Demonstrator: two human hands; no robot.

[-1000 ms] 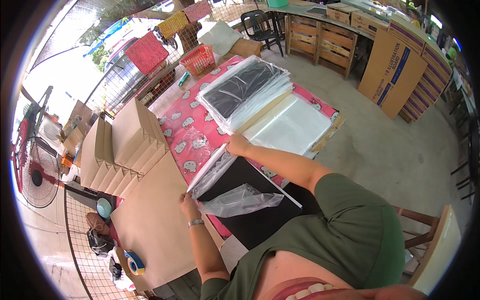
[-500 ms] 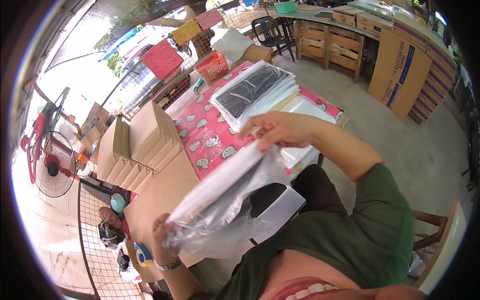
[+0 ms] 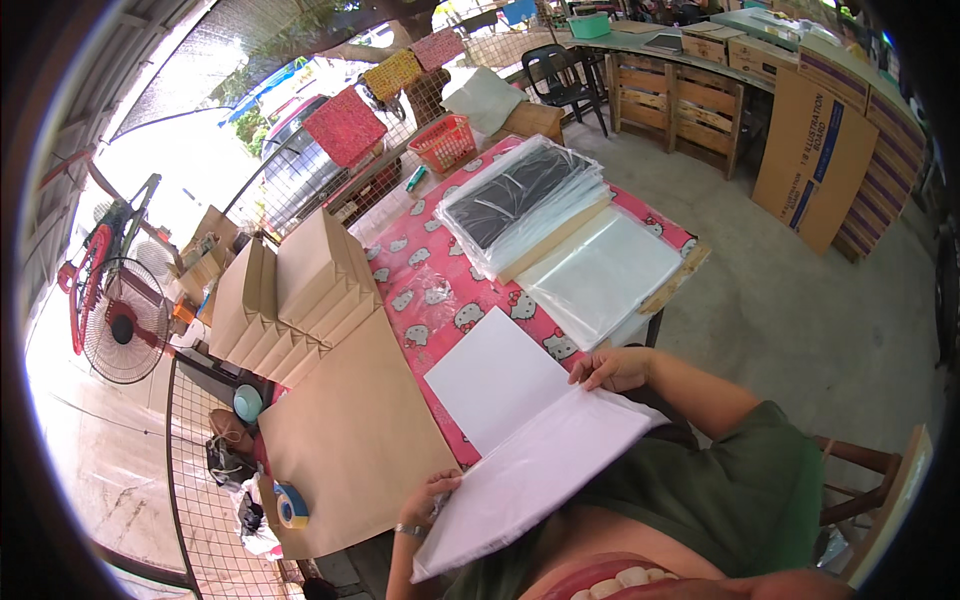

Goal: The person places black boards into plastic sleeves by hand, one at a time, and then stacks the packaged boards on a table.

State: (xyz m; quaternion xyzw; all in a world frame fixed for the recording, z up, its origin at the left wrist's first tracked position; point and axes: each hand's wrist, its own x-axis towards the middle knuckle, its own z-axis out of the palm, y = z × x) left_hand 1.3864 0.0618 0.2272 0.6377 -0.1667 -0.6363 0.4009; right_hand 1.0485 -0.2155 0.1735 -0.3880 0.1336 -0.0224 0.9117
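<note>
Both hands grip the far edge of a white sheet pack (image 3: 545, 475) in clear plastic, which slants toward my body. My left hand (image 3: 437, 492) closes on its left corner, a metal-banded watch on that wrist. At the opposite end, my right hand (image 3: 614, 371) pinches the edge between thumb and fingers. Just beyond the held edge, a plain white sheet (image 3: 497, 375) extends over the pink cartoon-print table cover (image 3: 470, 318); whether it joins the pack I cannot tell. To the right is a pile of clear plastic sleeves (image 3: 600, 270).
Plastic-wrapped black and white sheets (image 3: 515, 195) are piled farther back. Folded brown cardboard stacks (image 3: 310, 270) stand left, behind a flat brown board (image 3: 350, 440) with a blue tape roll (image 3: 291, 505). A red basket (image 3: 443, 143) sits at the far edge; a fan (image 3: 123, 325) stands left.
Both hands have lowered the pack, my right hand coming toward my body. It now lies flatter, its white face showing. The white sheet beyond it has come into view.
</note>
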